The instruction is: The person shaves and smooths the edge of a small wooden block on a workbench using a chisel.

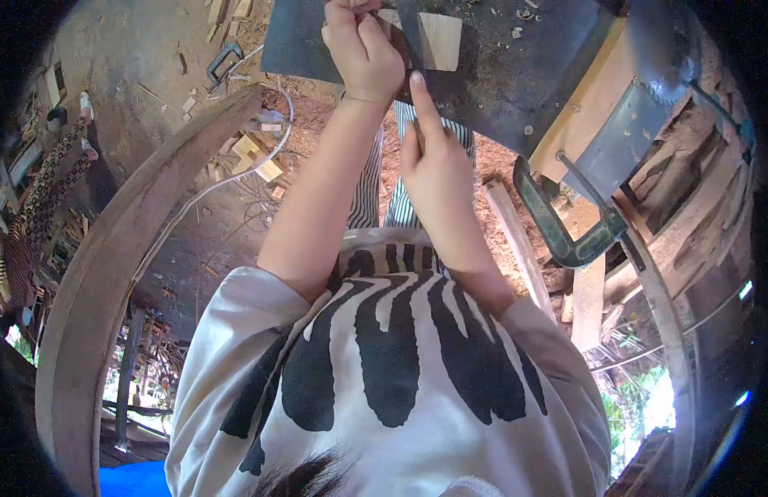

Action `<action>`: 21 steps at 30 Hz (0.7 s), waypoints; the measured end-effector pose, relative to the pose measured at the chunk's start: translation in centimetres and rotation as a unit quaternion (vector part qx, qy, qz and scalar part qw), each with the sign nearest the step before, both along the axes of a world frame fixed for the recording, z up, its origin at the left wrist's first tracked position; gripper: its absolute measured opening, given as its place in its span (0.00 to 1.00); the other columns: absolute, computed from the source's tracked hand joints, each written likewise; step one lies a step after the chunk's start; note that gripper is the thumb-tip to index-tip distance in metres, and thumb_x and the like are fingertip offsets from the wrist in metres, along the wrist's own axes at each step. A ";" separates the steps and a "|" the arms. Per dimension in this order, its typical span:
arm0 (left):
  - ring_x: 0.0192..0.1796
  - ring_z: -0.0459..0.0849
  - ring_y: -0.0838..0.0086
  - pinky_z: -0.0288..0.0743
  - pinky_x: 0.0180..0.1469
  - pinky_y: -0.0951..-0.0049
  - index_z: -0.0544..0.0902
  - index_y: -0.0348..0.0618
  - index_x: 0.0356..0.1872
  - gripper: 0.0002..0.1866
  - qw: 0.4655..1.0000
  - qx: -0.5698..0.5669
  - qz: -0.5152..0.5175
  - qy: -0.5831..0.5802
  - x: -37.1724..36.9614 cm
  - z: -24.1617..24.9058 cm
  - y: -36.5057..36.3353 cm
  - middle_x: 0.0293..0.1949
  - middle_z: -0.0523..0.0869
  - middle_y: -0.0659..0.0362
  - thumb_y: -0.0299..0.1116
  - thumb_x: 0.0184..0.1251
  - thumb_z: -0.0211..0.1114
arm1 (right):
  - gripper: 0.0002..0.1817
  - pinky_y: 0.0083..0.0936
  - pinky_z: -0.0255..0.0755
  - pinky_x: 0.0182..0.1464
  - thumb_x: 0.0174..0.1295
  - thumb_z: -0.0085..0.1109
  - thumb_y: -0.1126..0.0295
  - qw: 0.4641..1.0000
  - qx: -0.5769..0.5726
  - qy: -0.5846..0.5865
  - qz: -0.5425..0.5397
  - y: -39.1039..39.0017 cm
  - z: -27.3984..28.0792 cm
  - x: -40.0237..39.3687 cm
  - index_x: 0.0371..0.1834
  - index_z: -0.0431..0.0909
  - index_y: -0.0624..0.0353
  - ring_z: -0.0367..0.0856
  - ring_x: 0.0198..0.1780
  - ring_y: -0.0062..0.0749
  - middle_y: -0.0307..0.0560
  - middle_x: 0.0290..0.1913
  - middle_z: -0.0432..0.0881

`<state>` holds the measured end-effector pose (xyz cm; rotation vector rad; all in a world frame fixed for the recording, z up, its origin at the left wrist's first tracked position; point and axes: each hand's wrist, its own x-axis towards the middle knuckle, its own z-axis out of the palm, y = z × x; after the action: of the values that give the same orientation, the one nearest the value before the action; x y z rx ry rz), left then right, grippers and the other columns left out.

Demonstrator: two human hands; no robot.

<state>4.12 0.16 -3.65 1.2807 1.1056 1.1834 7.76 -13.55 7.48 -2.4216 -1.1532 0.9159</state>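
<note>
My left hand is closed in a fist at the near edge of a dark metal work surface, against a pale wooden block. A thin dark metal tool stands between the fist and the block. My right hand is just below it. Its forefinger is stretched up to the tool's lower end and its other fingers are curled. What those fingers enclose is hidden. Under my arms I see my zebra-print shirt and striped trousers.
A green C-clamp grips the bench's wooden edge at the right, over loose planks. A long curved wooden beam runs down the left. Wood offcuts, a white cable and another clamp lie on the sawdust floor.
</note>
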 end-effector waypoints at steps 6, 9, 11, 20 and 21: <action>0.36 0.74 0.75 0.70 0.39 0.75 0.73 0.38 0.51 0.11 0.975 0.158 0.078 0.136 0.8 -0.6 0.3 0.41 0.75 0.57 0.20 0.74 0.43 | 0.32 0.54 0.79 0.30 0.75 0.53 0.61 0.998 -0.023 0.064 -0.001 -5.7 2.3 -0.6 0.81 0.59 0.27 0.84 0.27 0.63 0.65 0.28 0.79; 0.39 0.76 0.71 0.72 0.43 0.72 0.73 0.37 0.52 0.12 0.997 -0.038 0.012 0.072 0.3 1.5 -0.1 0.42 0.77 0.55 0.21 0.72 0.44 | 0.32 0.53 0.79 0.31 0.75 0.54 0.62 0.999 -0.015 0.046 -0.016 -3.5 1.2 0.2 0.81 0.59 0.28 0.84 0.28 0.63 0.64 0.28 0.79; 0.43 0.78 0.64 0.73 0.48 0.65 0.72 0.36 0.53 0.14 0.975 0.096 0.033 0.199 0.3 1.1 0.1 0.41 0.78 0.52 0.21 0.69 0.46 | 0.33 0.53 0.79 0.31 0.75 0.54 0.62 0.999 0.032 0.013 -0.033 -1.9 -0.2 1.0 0.82 0.59 0.28 0.84 0.28 0.63 0.63 0.28 0.79; 0.41 0.79 0.45 0.73 0.46 0.53 0.77 0.33 0.39 0.10 0.946 0.160 -0.002 0.280 0.4 2.5 0.7 0.39 0.79 0.43 0.21 0.59 0.51 | 0.33 0.51 0.79 0.28 0.75 0.54 0.61 0.999 -0.014 0.033 -0.021 -6.4 2.2 -1.4 0.82 0.58 0.27 0.84 0.26 0.59 0.61 0.27 0.78; 0.41 0.79 0.45 0.73 0.46 0.53 0.77 0.33 0.39 0.10 0.947 0.160 -0.004 0.279 0.5 2.5 0.7 0.39 0.79 0.43 0.21 0.59 0.51 | 0.33 0.51 0.79 0.28 0.75 0.54 0.61 0.999 -0.007 0.024 -0.022 -5.3 1.6 -1.1 0.82 0.57 0.27 0.84 0.26 0.59 0.61 0.27 0.78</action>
<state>4.64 0.82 -1.13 1.9523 1.3378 1.0452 6.62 -18.83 9.10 -2.4124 -1.0757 0.9647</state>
